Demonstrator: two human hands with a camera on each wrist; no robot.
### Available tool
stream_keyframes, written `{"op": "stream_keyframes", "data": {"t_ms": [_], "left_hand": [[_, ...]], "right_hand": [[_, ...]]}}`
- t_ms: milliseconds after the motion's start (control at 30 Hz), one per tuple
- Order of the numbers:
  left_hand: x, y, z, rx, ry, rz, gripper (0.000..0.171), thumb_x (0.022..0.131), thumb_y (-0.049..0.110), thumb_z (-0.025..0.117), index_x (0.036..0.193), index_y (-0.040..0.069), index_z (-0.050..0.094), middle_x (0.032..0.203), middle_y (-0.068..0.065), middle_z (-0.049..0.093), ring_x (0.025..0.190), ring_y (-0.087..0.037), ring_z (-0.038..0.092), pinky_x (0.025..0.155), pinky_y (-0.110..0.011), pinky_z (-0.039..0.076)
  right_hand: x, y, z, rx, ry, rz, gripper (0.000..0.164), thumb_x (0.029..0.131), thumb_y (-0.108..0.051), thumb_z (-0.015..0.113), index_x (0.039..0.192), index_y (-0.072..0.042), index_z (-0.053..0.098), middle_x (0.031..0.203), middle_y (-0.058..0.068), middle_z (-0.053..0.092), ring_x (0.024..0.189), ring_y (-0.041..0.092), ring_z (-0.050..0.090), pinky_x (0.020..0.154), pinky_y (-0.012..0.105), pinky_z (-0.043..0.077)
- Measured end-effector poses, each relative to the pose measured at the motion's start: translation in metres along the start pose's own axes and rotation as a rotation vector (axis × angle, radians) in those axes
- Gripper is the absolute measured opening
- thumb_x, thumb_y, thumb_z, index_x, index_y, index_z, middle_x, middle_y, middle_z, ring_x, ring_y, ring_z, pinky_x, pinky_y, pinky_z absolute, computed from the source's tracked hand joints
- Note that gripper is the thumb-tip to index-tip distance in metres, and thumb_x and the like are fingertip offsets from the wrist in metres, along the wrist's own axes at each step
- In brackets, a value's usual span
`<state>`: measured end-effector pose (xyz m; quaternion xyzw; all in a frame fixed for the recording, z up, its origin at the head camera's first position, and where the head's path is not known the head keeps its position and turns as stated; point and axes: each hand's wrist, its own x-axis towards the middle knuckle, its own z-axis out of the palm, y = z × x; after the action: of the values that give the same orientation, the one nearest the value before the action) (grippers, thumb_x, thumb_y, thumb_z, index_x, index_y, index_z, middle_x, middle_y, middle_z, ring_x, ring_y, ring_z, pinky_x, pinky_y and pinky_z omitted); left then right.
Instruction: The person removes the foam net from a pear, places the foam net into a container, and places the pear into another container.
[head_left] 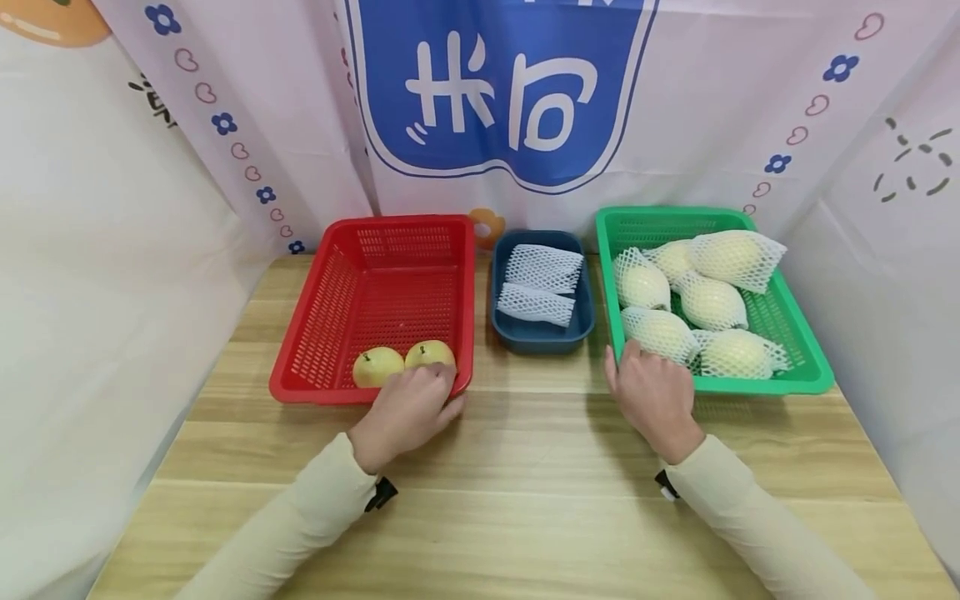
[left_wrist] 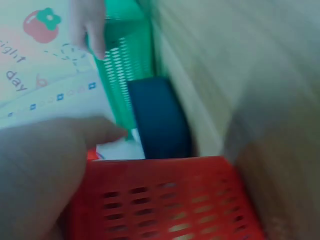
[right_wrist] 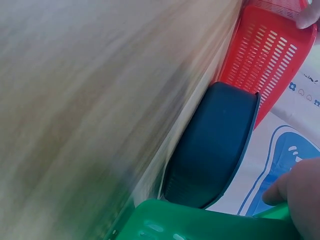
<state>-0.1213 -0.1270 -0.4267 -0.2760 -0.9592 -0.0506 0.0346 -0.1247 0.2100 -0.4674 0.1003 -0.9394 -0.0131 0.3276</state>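
Note:
My left hand (head_left: 412, 407) grips the front rim of the red plastic basket (head_left: 296, 346) near its right corner, thumb outside the rim. Right by those fingers, two round pale-yellow pears (head_left: 378, 367) sit in the basket's front. My right hand (head_left: 654, 396) holds the green plastic basket (head_left: 798, 333) at its front left corner, fingers over the rim. Several pears in white foam nets (head_left: 712, 302) lie inside it. Between the baskets stands a small dark blue bin (head_left: 543, 340) holding white foam net sleeves (head_left: 543, 268). In both wrist views the fingers are partly hidden.
All three containers stand along the back of the wood-grain table (head_left: 517, 500). Behind them hangs a white printed cloth (head_left: 697, 108) with a blue emblem, and pale cloth walls (head_left: 90, 275) close in both sides. A dark wrist strap (head_left: 381, 493) shows at the left cuff.

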Motion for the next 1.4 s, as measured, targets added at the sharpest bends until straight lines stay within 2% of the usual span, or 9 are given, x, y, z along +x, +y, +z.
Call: {"op": "stream_keyframes", "data": {"t_ms": [167, 333, 433, 633, 733, 900, 1033, 1167, 1400], "left_hand": [[0.0, 0.001, 0.014, 0.176, 0.106, -0.016, 0.031, 0.093, 0.031, 0.081, 0.108, 0.007, 0.07, 0.088, -0.005, 0.071, 0.073, -0.02, 0.07, 0.05, -0.038, 0.056], [0.0, 0.002, 0.02, 0.203, 0.142, -0.028, 0.03, 0.092, 0.032, 0.082, 0.108, 0.009, 0.07, 0.085, -0.004, 0.07, 0.071, -0.019, 0.069, 0.048, -0.036, 0.054], [0.0, 0.002, 0.021, 0.209, 0.153, -0.027, 0.03, 0.092, 0.032, 0.081, 0.108, 0.009, 0.071, 0.084, -0.003, 0.07, 0.07, -0.018, 0.069, 0.048, -0.035, 0.053], [-0.001, 0.0, 0.02, 0.222, 0.18, -0.025, 0.029, 0.093, 0.032, 0.08, 0.109, 0.009, 0.072, 0.085, -0.004, 0.07, 0.071, -0.019, 0.07, 0.048, -0.036, 0.053], [-0.001, 0.0, 0.022, 0.224, 0.182, -0.025, 0.03, 0.093, 0.032, 0.08, 0.111, 0.01, 0.073, 0.086, -0.004, 0.072, 0.072, -0.019, 0.071, 0.048, -0.035, 0.053], [-0.001, 0.001, 0.025, 0.221, 0.176, -0.03, 0.033, 0.092, 0.034, 0.081, 0.112, 0.01, 0.073, 0.088, -0.004, 0.073, 0.073, -0.018, 0.071, 0.049, -0.034, 0.054], [-0.002, 0.001, 0.025, 0.211, 0.177, -0.032, 0.033, 0.091, 0.035, 0.083, 0.111, 0.01, 0.073, 0.088, -0.004, 0.073, 0.072, -0.018, 0.071, 0.05, -0.034, 0.055], [-0.002, 0.002, 0.025, 0.205, 0.162, -0.036, 0.034, 0.091, 0.035, 0.083, 0.111, 0.01, 0.073, 0.09, -0.004, 0.074, 0.074, -0.019, 0.072, 0.051, -0.035, 0.056], [-0.004, 0.003, 0.023, 0.209, 0.15, -0.042, 0.036, 0.091, 0.036, 0.083, 0.113, 0.01, 0.073, 0.093, -0.004, 0.075, 0.076, -0.019, 0.073, 0.053, -0.035, 0.057]], "right_hand": [[0.004, 0.002, -0.011, 0.102, -0.192, 0.028, 0.047, 0.102, -0.036, 0.062, 0.07, -0.005, 0.048, 0.045, 0.001, 0.032, 0.034, 0.023, 0.039, 0.032, 0.036, 0.029], [0.027, 0.015, -0.039, 0.338, -0.623, 0.093, 0.054, 0.106, -0.053, 0.055, 0.086, -0.003, 0.056, 0.061, 0.007, 0.05, 0.055, 0.025, 0.057, 0.051, 0.043, 0.049], [0.05, 0.028, -0.058, 0.426, -0.789, 0.099, 0.061, 0.107, -0.059, 0.048, 0.098, -0.001, 0.062, 0.074, 0.008, 0.057, 0.071, 0.024, 0.061, 0.071, 0.047, 0.055], [0.104, 0.061, -0.087, 0.41, -0.883, -0.005, 0.072, 0.109, -0.054, 0.047, 0.138, 0.012, 0.058, 0.113, 0.027, 0.074, 0.104, 0.043, 0.072, 0.098, 0.063, 0.053], [0.123, 0.077, -0.087, 0.351, -0.962, -0.071, 0.07, 0.108, -0.047, 0.054, 0.142, 0.015, 0.053, 0.134, 0.035, 0.065, 0.123, 0.053, 0.063, 0.103, 0.065, 0.05], [0.132, 0.092, -0.066, 0.253, -1.141, -0.081, 0.079, 0.102, -0.05, 0.062, 0.143, 0.016, 0.05, 0.142, 0.037, 0.058, 0.127, 0.053, 0.059, 0.102, 0.064, 0.05], [0.127, 0.093, -0.043, 0.176, -1.265, -0.038, 0.093, 0.093, -0.062, 0.067, 0.144, 0.014, 0.049, 0.145, 0.034, 0.056, 0.129, 0.048, 0.059, 0.101, 0.061, 0.051], [0.122, 0.092, -0.023, 0.095, -1.311, -0.027, 0.096, 0.085, -0.068, 0.072, 0.14, 0.009, 0.054, 0.138, 0.03, 0.062, 0.124, 0.042, 0.063, 0.098, 0.06, 0.053], [0.123, 0.088, -0.007, 0.093, -1.302, -0.031, 0.064, 0.086, -0.049, 0.08, 0.118, 0.004, 0.063, 0.106, 0.019, 0.067, 0.095, 0.029, 0.06, 0.088, 0.052, 0.056]]}}
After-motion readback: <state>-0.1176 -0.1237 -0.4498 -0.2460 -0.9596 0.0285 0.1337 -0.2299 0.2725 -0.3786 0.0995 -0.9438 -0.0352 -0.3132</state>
